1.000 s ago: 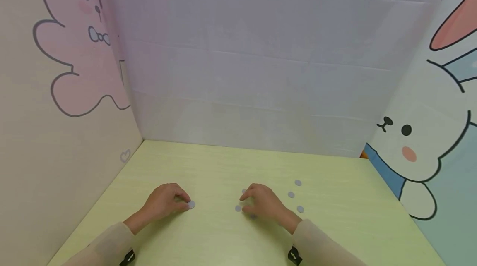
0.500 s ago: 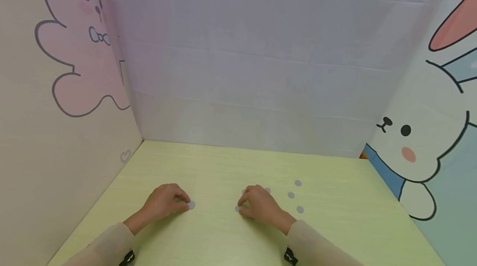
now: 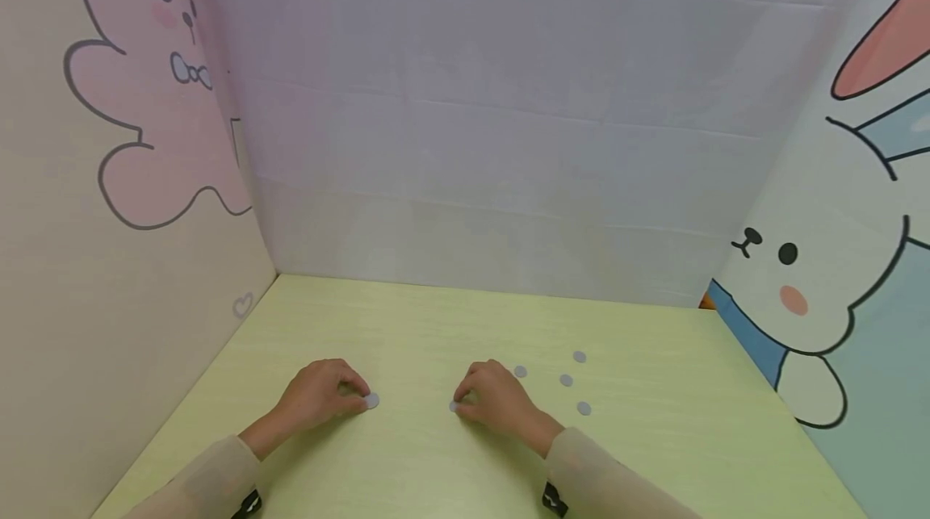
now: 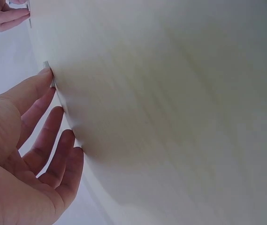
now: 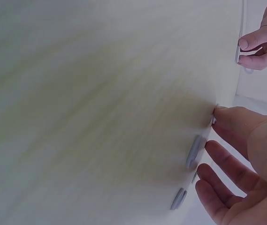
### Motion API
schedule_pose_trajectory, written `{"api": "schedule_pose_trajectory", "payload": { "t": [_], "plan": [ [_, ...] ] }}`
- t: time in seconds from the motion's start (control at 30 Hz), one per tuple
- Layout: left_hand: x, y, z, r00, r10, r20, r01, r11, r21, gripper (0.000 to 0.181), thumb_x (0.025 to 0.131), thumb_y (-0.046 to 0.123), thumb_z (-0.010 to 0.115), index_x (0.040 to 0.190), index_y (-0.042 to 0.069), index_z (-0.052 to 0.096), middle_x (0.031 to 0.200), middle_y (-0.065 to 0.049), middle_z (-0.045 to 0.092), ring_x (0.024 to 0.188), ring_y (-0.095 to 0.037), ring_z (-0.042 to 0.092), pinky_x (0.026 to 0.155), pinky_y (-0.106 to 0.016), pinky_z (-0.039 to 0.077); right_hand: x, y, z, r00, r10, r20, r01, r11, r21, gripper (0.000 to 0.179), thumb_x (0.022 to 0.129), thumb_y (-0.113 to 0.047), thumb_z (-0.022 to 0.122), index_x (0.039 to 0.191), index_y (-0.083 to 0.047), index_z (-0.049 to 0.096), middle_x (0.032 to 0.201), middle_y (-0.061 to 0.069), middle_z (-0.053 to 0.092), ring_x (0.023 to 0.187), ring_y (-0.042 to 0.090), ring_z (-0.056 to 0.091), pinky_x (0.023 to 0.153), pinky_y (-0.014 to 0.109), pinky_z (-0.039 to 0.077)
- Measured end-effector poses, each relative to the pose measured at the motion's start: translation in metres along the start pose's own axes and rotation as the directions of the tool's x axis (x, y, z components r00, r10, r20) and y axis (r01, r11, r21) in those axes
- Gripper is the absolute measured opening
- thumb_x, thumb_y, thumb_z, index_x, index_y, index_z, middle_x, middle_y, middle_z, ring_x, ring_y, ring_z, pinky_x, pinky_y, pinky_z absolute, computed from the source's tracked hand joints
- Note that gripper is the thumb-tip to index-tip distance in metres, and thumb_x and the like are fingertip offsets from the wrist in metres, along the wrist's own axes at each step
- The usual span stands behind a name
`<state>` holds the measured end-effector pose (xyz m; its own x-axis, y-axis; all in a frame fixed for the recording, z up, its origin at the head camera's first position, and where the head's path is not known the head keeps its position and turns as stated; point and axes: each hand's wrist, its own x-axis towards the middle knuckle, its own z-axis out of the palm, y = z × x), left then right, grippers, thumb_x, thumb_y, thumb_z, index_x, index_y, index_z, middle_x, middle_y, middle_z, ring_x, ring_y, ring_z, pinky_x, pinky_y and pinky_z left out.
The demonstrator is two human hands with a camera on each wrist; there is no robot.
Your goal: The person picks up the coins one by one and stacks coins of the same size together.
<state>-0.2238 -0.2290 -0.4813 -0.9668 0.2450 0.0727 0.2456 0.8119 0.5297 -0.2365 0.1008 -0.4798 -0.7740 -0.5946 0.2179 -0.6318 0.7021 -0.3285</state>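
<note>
On the left of the table, my left hand (image 3: 320, 394) pinches a small round grey disc (image 3: 372, 400) between thumb and index finger. Its other fingertips rest near the tabletop in the left wrist view, where the disc (image 4: 47, 65) shows edge-on. Across from it, my right hand (image 3: 497, 399) holds another grey disc (image 3: 454, 406) at the table surface, partly covered by the fingertips. Seen from the right wrist, thumb and index finger close on this disc (image 5: 214, 116), while the remaining fingers spread loosely beside other discs.
Several loose grey discs lie right of my right hand, among them a near disc (image 3: 584, 408) and a far disc (image 3: 579, 357). The pale yellow table (image 3: 407, 325) meets a white back sheet (image 3: 508, 140). Cartoon-printed side walls stand at left and right.
My right hand has closed finger and thumb on a disc and slid it left, toward the left hand. A disc behind its fingers has gone out of sight. The left hand keeps its place.
</note>
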Motion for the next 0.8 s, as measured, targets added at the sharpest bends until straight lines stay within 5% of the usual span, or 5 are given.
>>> {"api": "schedule_pose_trajectory", "payload": {
  "t": [0.8],
  "plan": [
    [-0.003, 0.002, -0.003, 1.000, 0.003, 0.000, -0.003, 1.000, 0.005, 0.016, 0.080, 0.032, 0.095, 0.087, 0.030, 0.081, 0.093, 0.014, 0.072, 0.087, -0.010, 0.061, 0.078, -0.037, 0.050, 0.025, -0.029, 0.013, 0.999, 0.042, -0.020, -0.041, 0.998, 0.038, 0.005, 0.092, -0.022, 0.086, 0.091, -0.017, 0.087, 0.092, -0.003, 0.073, 0.086, 0.012, 0.060, 0.080, 0.027, 0.051]
  ]
}}
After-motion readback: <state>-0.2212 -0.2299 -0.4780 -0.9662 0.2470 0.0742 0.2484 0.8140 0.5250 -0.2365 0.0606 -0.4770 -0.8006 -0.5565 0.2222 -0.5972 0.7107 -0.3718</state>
